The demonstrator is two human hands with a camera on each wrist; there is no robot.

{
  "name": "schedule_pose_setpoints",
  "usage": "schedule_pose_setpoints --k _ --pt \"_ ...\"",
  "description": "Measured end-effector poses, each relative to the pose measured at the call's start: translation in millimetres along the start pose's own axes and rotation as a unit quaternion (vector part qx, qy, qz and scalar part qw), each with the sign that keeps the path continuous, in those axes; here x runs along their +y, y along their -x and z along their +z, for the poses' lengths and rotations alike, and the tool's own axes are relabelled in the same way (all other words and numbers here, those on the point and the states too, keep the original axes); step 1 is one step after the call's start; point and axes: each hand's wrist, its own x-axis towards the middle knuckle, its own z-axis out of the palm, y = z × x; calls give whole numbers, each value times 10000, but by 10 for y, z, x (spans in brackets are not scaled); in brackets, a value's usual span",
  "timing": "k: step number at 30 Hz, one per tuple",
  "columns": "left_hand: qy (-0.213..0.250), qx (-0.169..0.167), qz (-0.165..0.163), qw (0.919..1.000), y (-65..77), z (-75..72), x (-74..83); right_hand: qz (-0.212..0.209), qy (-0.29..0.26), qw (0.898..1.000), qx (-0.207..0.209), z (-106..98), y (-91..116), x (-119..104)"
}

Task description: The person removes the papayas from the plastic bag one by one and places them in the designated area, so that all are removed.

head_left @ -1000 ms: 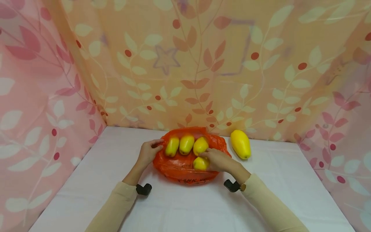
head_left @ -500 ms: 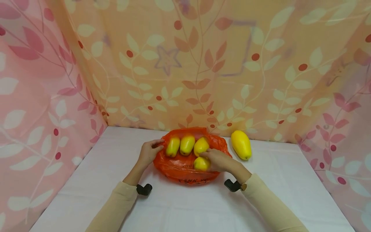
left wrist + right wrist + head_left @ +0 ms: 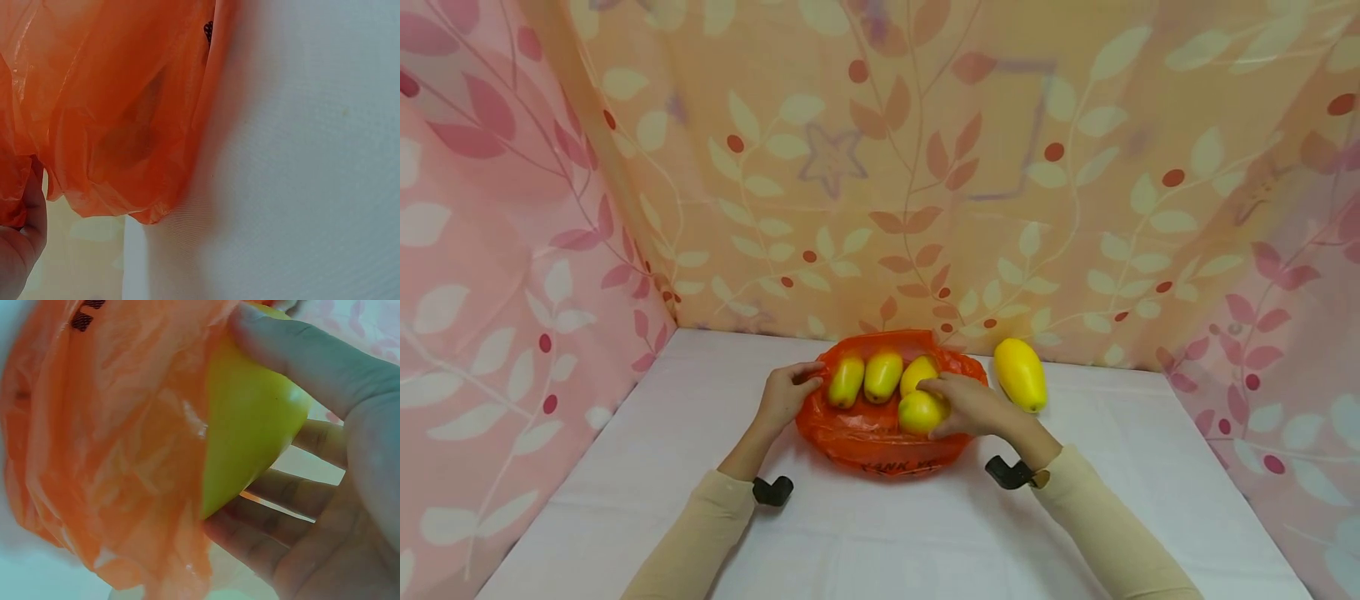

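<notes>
An orange-red plastic bag [image 3: 857, 433] with black lettering lies open on the table. Three smooth yellow-green fruits shaped like mangoes are in it: a left fruit [image 3: 846, 382], a middle fruit [image 3: 883, 377] and a right fruit [image 3: 917, 375], partly hidden. My left hand [image 3: 782, 398] pinches the bag's left edge; in the left wrist view fingers and thumb grip the film. My right hand [image 3: 973, 407] holds a yellow mango [image 3: 919, 413] at the bag's mouth. In the right wrist view, the thumb lies over this mango [image 3: 253, 419] with fingers beneath, and bag film covers its far part.
One larger, elongated yellow fruit [image 3: 1021, 375] lies on the white table [image 3: 865, 542], right of the bag. Patterned curtains [image 3: 760, 192] rise behind the table and at both sides. A dark wrist camera [image 3: 1009, 472] hangs at the right wrist.
My right hand has lifted and shifted slightly, bringing the front mango up so more of it shows and it overlaps the one behind. The left hand keeps its grip on the bag.
</notes>
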Motion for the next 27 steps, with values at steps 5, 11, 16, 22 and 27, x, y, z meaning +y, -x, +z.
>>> schedule_pose_setpoints --k 5,11,16,22,27 --pt "18 0 -54 10000 6 8 -3 -42 -82 9999 121 -74 17 4" --pt "18 25 -42 10000 0 7 3 -136 -237 9992 294 -178 54 15" --pt "23 -49 -51 10000 2 2 14 -193 -387 9981 429 -288 117 8" --pt "99 -57 -46 9999 9 -4 22 -321 -359 9969 624 -401 142 33" --pt "142 -31 -35 9999 16 -8 23 -235 -643 9954 676 -455 157 56"
